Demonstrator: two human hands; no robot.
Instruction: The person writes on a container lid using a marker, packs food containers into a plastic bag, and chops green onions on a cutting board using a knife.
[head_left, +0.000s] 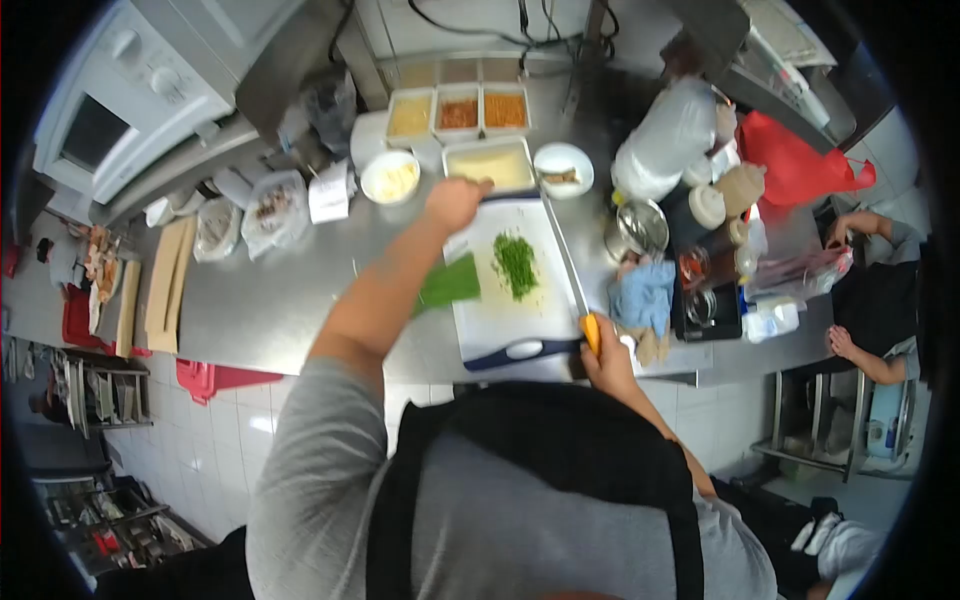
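Note:
A white cutting board [478, 333] with dark blue ends lies before me, bearing a pile of chopped green herbs [515, 266]. My left hand [458, 204] is closed at the board's far left corner, fingertips beside the near rim of a white container [515, 163] of pale yellow food. In my right hand [611, 362] is the yellow handle of a long knife [567, 252]. Its blade points away from me along the board's right edge. A broad green leaf [449, 283] lies at the board's left side, under my left forearm.
Containers of shredded food [457, 113] stand at the back, with white bowls [390, 178] nearby. Plastic bags [276, 214] lie left. To the right are a blue cloth [642, 295], a metal pot [637, 230], bottles [707, 206] and a black tray [707, 330]. A person [880, 300] stands at far right.

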